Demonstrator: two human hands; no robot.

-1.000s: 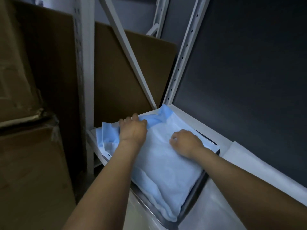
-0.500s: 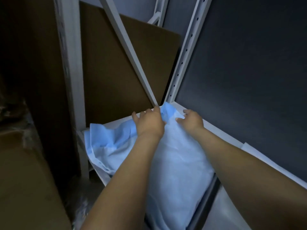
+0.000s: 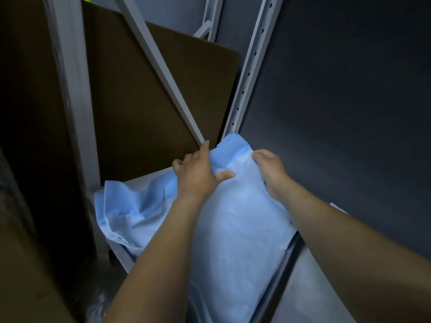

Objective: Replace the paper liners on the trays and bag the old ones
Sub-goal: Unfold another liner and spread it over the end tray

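A light blue paper liner (image 3: 235, 227) lies over a metal tray (image 3: 285, 259) on a white shelf. Its left part is crumpled and hangs off the shelf's left end. The far corner of the sheet stands up against the rack post. My left hand (image 3: 198, 173) lies on the liner's far edge with the fingers spread and the thumb out on the sheet. My right hand (image 3: 270, 169) rests on the liner's far right edge, fingers curved over it; whether they grip it is hidden.
The white shelf (image 3: 144, 183) sits in a grey metal rack with a diagonal brace (image 3: 163, 71) and a perforated post (image 3: 249, 73). A brown board (image 3: 144, 106) stands behind. Cardboard boxes (image 3: 25, 271) fill the left. A dark wall (image 3: 349, 101) is at right.
Both hands slid from the middle of the liner to its far edge. The far corner of the sheet rose up against the post. The camera moved closer and to the left.
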